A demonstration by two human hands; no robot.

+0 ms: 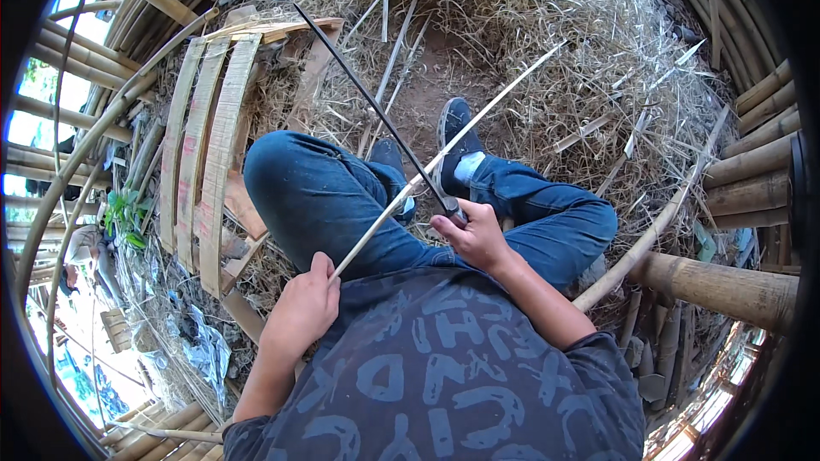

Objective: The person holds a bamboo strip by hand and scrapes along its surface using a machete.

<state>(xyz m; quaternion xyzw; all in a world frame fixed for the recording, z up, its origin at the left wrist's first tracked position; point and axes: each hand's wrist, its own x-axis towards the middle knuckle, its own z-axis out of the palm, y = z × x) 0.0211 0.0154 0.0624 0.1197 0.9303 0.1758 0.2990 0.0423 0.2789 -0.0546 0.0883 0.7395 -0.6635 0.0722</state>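
Straw (572, 0) spreads ahead of your right hand (477, 241), a slatted wooden frame (222, 145) sits ahead-left of your left hand (301, 309), which grips a pale strip (451, 146) angled forward-right, and the right hand clasps a long dark-bladed knife (367, 95) pointing forward-left.

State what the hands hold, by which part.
The left hand holds a bamboo strip by its near end; the right hand holds a long-bladed knife by its handle.

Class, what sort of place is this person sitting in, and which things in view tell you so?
Probably a rustic bamboo shed used for handwork: thick bamboo poles run along the sides, a wide litter of pale shavings or straw spreads ahead, and the right hand grips a long dark blade by its handle.
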